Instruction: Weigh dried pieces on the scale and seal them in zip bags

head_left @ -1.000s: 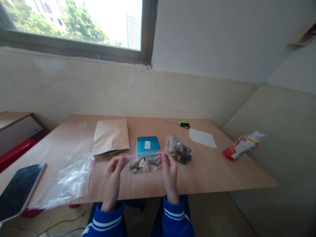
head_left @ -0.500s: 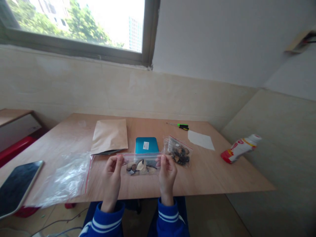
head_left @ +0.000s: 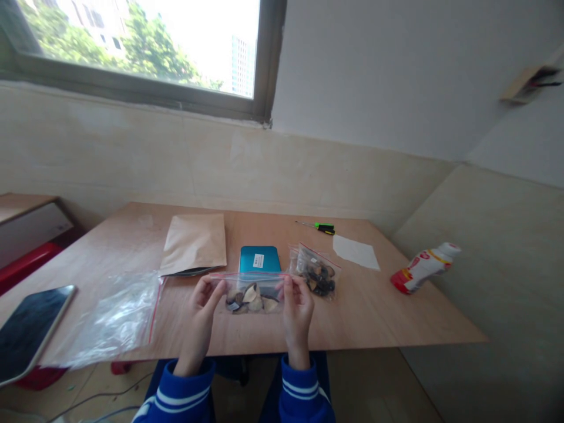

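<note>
A clear zip bag with a red seal line hangs between my two hands above the front of the table. Inside it lie several pale, dark-edged dried pieces, perhaps sliced mushrooms. My left hand pinches the bag's top left end between thumb and fingers. At the top right end, my right hand pinches it the same way. Just behind the bag is a flat blue box with a white label. To the right of it, filled zip bags hold dark brown pieces.
A brown paper pouch and clear plastic bags lie left, with a tablet at the table's left edge. On the right are a screwdriver, white paper and a tilted red-and-white bottle.
My left thumb has slid a little to the right along the bag's top edge. My right hand keeps its pinch. The whole view has shifted slightly.
</note>
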`<state>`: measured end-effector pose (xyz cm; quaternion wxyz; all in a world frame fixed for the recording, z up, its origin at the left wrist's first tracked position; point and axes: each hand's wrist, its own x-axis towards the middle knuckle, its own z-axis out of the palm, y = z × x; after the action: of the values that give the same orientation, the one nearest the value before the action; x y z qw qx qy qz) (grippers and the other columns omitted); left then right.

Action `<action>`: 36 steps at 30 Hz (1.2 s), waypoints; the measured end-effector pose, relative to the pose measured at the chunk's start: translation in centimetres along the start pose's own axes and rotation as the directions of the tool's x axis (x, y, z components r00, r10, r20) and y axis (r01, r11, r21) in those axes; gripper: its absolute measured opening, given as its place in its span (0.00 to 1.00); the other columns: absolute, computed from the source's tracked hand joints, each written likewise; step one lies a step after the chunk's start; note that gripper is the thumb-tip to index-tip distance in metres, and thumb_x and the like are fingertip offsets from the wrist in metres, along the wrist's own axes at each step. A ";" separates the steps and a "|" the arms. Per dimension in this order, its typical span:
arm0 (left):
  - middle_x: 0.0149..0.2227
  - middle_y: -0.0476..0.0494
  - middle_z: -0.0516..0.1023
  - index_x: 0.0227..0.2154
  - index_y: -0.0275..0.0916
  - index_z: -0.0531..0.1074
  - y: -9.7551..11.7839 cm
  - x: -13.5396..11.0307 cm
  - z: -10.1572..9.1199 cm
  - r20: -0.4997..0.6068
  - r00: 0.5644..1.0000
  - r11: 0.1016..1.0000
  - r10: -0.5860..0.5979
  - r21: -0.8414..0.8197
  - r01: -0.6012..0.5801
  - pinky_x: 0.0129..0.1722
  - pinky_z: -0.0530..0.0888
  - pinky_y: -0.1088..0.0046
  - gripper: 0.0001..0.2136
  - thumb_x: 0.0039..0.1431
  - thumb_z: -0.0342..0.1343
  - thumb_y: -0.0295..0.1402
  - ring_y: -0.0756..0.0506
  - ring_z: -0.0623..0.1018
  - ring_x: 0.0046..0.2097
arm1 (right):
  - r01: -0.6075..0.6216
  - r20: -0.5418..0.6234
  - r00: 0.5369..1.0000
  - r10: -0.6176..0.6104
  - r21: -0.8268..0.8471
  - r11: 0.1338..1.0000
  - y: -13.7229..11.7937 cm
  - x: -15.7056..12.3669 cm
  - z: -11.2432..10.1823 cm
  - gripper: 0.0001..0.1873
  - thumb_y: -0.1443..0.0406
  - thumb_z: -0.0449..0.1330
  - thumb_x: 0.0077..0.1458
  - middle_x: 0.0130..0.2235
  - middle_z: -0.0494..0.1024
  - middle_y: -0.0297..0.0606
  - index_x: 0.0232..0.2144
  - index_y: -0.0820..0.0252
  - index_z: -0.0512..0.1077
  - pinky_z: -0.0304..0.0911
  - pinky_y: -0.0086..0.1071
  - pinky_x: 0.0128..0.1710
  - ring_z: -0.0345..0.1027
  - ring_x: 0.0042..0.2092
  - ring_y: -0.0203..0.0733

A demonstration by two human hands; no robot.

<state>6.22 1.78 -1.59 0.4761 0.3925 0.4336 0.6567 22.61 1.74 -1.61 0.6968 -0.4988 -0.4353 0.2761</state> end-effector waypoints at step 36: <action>0.29 0.51 0.77 0.31 0.38 0.75 -0.2 -0.4 0.8 0.048 0.997 0.997 -0.065 -0.032 0.066 0.40 0.71 0.75 0.11 0.52 0.62 0.41 0.49 0.75 0.37 | -0.022 0.183 0.983 0.015 0.038 0.999 1.2 0.4 -0.8 0.11 0.58 0.63 0.53 0.30 0.77 0.36 0.30 0.61 0.75 0.66 0.32 0.37 0.71 0.34 0.39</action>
<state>7.10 1.61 -1.55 0.5140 0.3854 0.4237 0.6385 23.58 2.10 -2.68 0.6613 -0.4612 -0.4871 0.3357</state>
